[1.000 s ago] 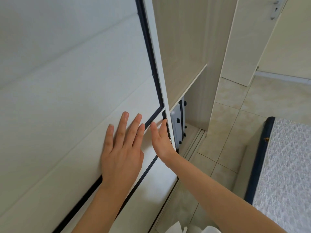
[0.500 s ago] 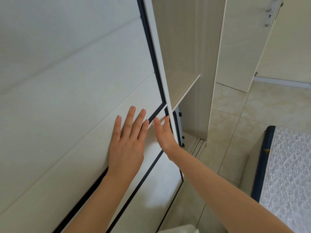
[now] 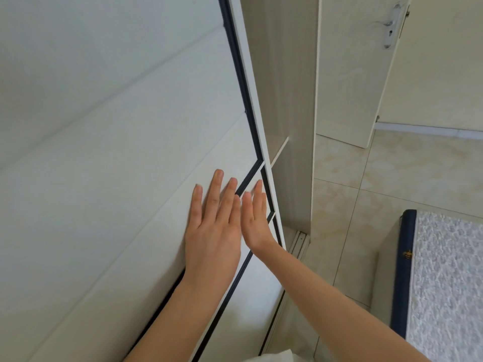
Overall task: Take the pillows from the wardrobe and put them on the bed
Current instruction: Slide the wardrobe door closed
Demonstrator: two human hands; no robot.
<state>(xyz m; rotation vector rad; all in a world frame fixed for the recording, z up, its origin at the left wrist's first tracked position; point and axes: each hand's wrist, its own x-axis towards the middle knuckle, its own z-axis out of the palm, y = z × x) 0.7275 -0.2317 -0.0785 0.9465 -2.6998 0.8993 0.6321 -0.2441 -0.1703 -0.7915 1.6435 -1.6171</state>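
Observation:
A white sliding wardrobe door point(image 3: 117, 158) with black trim fills the left of the view. My left hand point(image 3: 213, 226) lies flat on it, fingers apart, holding nothing. My right hand point(image 3: 254, 218) presses flat against the same door close to its right edge, just beside the left hand. To the right of the door a narrow strip of the wardrobe's inside point(image 3: 290, 100) shows, with a bare shelf edge point(image 3: 279, 150). No pillow can be seen in that strip. The bed point(image 3: 449, 283), with a patterned grey-white cover and dark blue edging, sits at the lower right.
The door's floor track point(image 3: 299, 241) runs along the wardrobe base. Beige floor tiles point(image 3: 366, 194) lie between wardrobe and bed. A room door with a metal handle point(image 3: 390, 27) stands at the top right. Something white point(image 3: 274, 356) shows at the bottom edge.
The sliding door has moved right, narrowing the open gap and hiding the dark item on the lower shelf. Both hands travelled right with it and now sit closer together.

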